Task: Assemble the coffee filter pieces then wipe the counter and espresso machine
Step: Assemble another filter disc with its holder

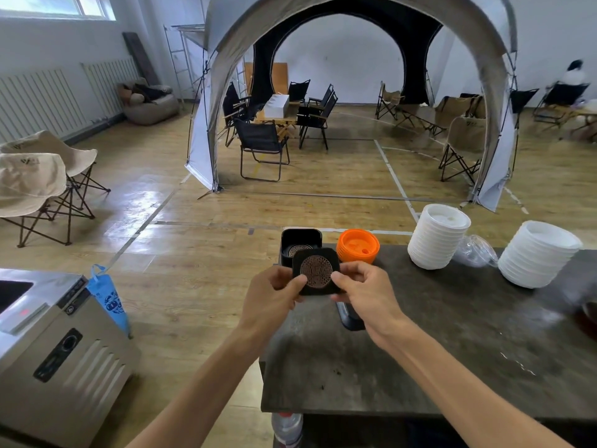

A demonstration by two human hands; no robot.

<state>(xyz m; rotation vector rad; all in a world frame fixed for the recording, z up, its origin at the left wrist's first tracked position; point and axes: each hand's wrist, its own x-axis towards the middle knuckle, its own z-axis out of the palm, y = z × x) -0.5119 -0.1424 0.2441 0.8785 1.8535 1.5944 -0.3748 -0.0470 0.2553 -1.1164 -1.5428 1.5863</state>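
Both hands hold a flat black filter piece (316,271) with a round copper mesh disc in its middle, tilted up above the dark counter (452,334). My left hand (274,294) pinches its left edge and my right hand (363,291) pinches its right edge. Just behind it, at the counter's far left corner, stands a black square holder (300,242) with another copper mesh disc inside. A dark object (350,315) lies on the counter under my right hand, mostly hidden. No espresso machine is recognisable in view.
A stack of orange lids (358,245) sits beside the black holder. Two stacks of white lids (437,236) (538,253) stand further right with clear plastic (478,250) between them. A steel appliance (55,344) stands left of the counter. A bottle (287,428) is below the counter's edge.
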